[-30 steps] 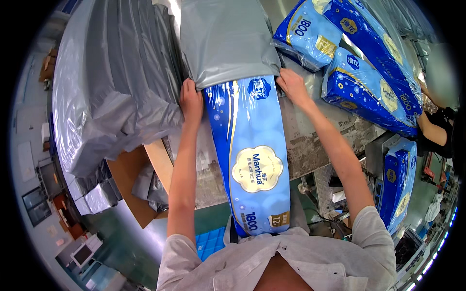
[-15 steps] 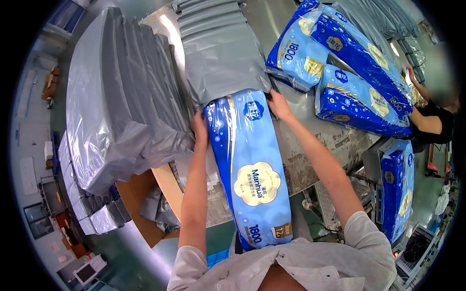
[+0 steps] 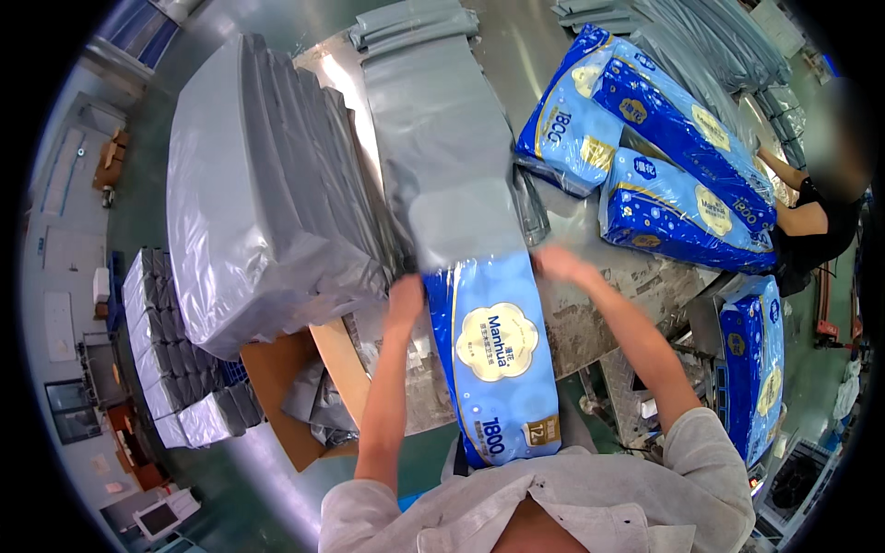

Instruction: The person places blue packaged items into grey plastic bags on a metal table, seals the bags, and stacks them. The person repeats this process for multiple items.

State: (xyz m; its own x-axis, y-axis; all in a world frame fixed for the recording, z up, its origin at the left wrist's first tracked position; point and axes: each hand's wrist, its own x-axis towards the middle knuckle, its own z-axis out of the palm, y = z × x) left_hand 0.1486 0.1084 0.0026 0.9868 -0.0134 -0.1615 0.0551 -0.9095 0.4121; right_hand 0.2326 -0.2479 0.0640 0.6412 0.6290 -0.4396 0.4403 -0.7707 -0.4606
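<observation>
A long blue pack of tissue paper (image 3: 466,403) lies lengthwise before me, its near end against my shirt. Its far half is inside a grey plastic bag (image 3: 452,175), whose open edge crosses the pack. My left hand (image 3: 406,300) is closed on the bag's edge along the pack's left side. On the other side my right hand (image 3: 558,264), somewhat blurred, grips the bag's right edge. The fingertips of both hands are partly hidden by the plastic.
A tall stack of filled grey bags (image 3: 221,203) stands at left, above an open cardboard box (image 3: 277,396). Several blue packs (image 3: 682,138) lie at right on the metal table (image 3: 590,318). Beyond them a person in black (image 3: 834,226) works. Folded grey bags (image 3: 415,28) lie at the far edge.
Both hands have moved toward me, drawing the grey bag down over the pack. The bag now covers about half of it and has stretched out from its folds.
</observation>
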